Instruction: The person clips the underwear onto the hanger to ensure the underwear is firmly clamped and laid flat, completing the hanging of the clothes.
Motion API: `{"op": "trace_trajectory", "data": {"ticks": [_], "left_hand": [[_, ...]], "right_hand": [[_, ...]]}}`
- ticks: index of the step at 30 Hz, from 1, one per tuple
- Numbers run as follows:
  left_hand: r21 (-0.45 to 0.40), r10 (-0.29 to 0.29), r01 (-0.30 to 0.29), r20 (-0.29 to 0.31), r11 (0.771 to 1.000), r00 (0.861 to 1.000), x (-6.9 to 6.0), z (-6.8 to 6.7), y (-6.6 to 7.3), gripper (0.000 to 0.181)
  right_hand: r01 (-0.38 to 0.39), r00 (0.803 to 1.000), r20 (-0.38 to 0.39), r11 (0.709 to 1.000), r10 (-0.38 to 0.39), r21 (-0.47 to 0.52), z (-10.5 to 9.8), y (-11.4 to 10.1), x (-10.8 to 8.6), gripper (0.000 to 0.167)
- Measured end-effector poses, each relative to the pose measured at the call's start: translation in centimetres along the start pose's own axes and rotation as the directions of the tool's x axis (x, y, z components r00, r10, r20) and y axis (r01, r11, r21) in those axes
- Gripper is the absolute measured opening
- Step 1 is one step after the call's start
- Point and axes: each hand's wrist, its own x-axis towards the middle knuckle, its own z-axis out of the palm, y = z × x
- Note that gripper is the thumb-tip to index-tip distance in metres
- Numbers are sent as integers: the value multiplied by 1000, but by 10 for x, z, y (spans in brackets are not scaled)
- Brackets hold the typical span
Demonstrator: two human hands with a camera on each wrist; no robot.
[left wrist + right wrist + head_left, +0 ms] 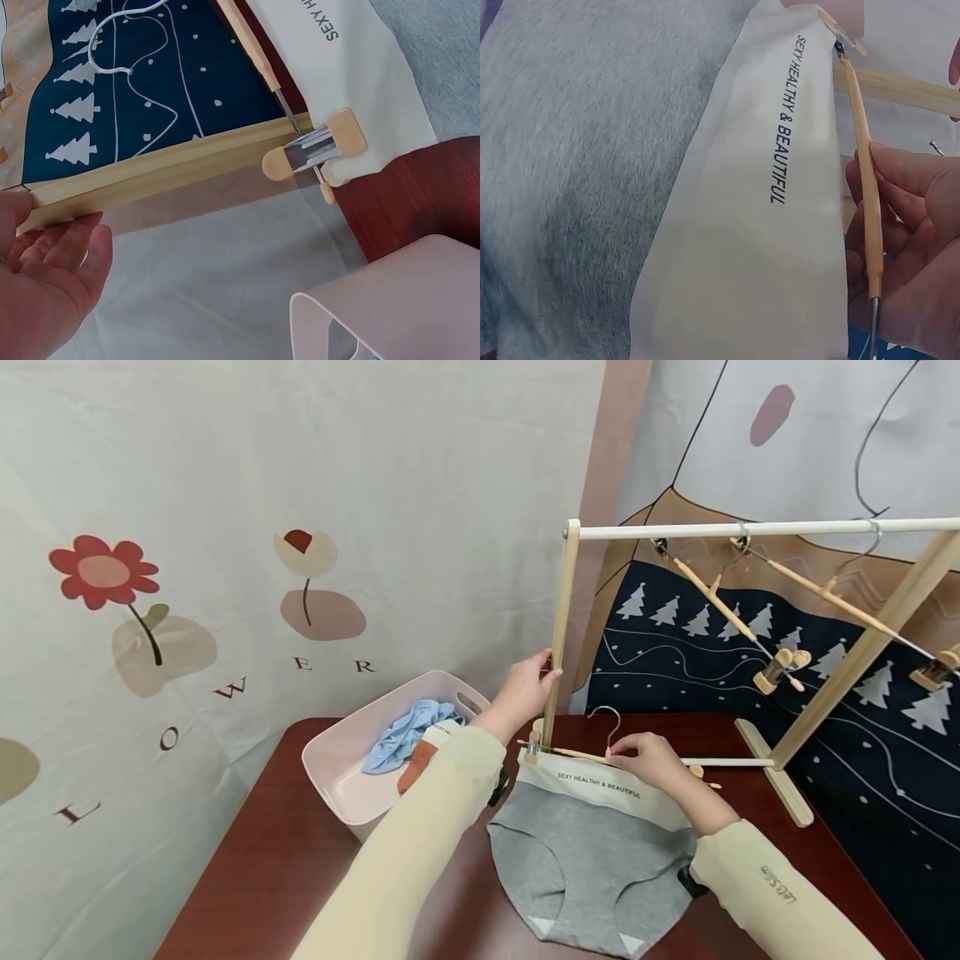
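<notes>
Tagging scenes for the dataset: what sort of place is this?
Probably a staged indoor laundry corner, though a home isn't ruled out: a printed cloth backdrop behind a dark red table, with a small clothes rack standing on it.

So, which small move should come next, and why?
Probably lift the hanger toward the white top bar: the right hand pinches it, a clip grips the grey briefs, its hook is free, and the left hand holds the wooden post.

Homelike setting, flower-print cloth (420, 485), garment rack (810, 528)
</notes>
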Motion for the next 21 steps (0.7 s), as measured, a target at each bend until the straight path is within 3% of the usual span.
{"op": "trace_trajectory", "data": {"ticks": [4,16,21], "left_hand": [[2,7,-7,-2,1000,1000,0,0,1,50],[-17,12,-12,-3,1000,1000,-1,0,1,49],[-17,17,-17,-8,1000,1000,-1,0,1,47]], "right_hand": [[-2,1000,3,1000,2,2,1,2,-1,18],[202,979,-33,979,-201,1,-16,11,-11,11],[202,976,-70,978,-205,-52,-30,13,-23,12]]}}
